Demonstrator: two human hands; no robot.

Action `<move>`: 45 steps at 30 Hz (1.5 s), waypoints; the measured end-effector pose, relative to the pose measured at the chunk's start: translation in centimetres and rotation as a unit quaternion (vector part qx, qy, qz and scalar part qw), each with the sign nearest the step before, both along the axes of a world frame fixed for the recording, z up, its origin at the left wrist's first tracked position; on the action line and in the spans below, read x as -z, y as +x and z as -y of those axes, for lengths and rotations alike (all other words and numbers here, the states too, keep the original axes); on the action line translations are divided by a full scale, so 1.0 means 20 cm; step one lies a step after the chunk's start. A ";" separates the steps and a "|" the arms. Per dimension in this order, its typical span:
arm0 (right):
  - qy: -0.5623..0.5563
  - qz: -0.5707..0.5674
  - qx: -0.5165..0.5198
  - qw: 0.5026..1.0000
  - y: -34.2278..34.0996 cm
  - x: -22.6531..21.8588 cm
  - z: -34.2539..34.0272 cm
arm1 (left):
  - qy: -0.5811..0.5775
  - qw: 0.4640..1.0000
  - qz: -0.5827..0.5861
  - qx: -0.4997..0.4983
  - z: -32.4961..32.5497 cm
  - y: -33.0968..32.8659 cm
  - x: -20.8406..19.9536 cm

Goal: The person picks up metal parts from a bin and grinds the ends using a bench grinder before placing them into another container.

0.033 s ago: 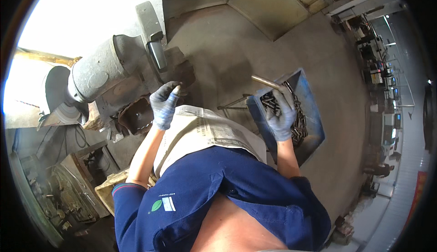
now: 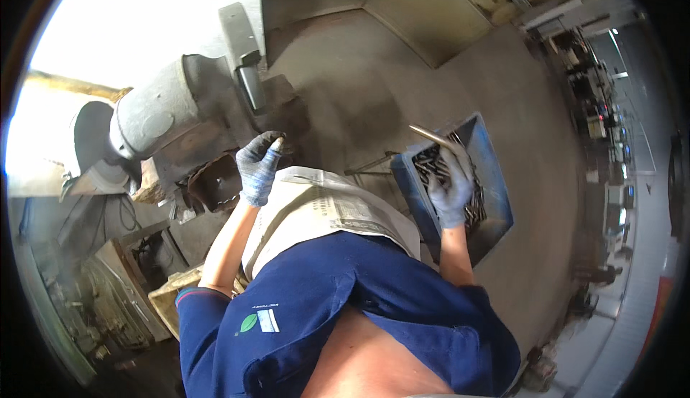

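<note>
My right hand (image 2: 451,195), in a blue-grey work glove, is closed around a slim metal rod (image 2: 428,134) that sticks out up and to the left. Below that hand stands a blue bin (image 2: 497,182) holding many dark metal pieces (image 2: 474,204). My left hand (image 2: 257,172), gloved alike, is raised beside a grinder with a grey motor housing (image 2: 154,114). Its thumb and fingers are pressed together; whether something small is between them I cannot make out. A pale printed apron (image 2: 316,200) covers my lap between the two hands.
On the grinder, a tall guard (image 2: 238,35) rises near my left hand, and a wheel (image 2: 109,175) shows at the far left. A dark, broken-edged hollow (image 2: 218,182) lies under it. Metal panels (image 2: 424,14) stand at the back. Workbenches (image 2: 593,103) line the far right.
My right hand and the metal rod have shifted slightly right, and the rod's free end is a little lower. The left hand has hardly moved.
</note>
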State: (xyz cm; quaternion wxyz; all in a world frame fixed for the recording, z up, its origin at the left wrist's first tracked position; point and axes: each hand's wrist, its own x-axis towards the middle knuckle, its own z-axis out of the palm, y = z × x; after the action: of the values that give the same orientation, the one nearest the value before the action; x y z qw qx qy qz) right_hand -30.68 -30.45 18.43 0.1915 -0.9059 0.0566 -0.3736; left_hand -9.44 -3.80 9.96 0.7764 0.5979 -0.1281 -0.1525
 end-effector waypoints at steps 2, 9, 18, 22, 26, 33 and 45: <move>0.049 -0.013 0.089 0.995 -0.18 0.08 0.07 | 0.042 0.999 -0.024 0.000 -0.05 -0.01 0.00; 0.096 -0.150 0.288 0.941 -0.48 0.26 0.22 | 0.158 0.983 -0.045 -0.082 -0.27 -0.09 0.08; 0.297 -0.225 -0.240 0.897 0.39 0.57 -0.29 | 0.090 0.918 -0.113 -0.369 -0.91 -0.49 0.23; 0.317 -0.319 -0.285 0.846 0.50 0.63 -0.42 | 0.216 0.801 -0.078 -0.553 -1.30 -0.93 0.20; 0.306 -0.377 -0.343 0.804 0.61 0.63 -0.55 | 0.336 0.710 -0.147 -0.601 -1.69 -1.41 0.31; 0.283 -0.375 -0.392 0.791 0.65 0.67 -0.69 | 0.574 0.626 -0.287 -0.444 -1.68 -1.72 0.12; 0.293 -0.374 -0.415 0.776 0.62 0.73 -0.66 | 0.735 0.548 -0.313 -0.247 -1.67 -1.56 0.34</move>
State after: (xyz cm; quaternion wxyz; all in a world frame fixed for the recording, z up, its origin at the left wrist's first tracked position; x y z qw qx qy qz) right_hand -18.29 -17.34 3.91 0.5479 -0.8098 -0.1511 0.1453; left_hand -40.72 29.60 3.09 0.0636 0.8825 0.4327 -0.1729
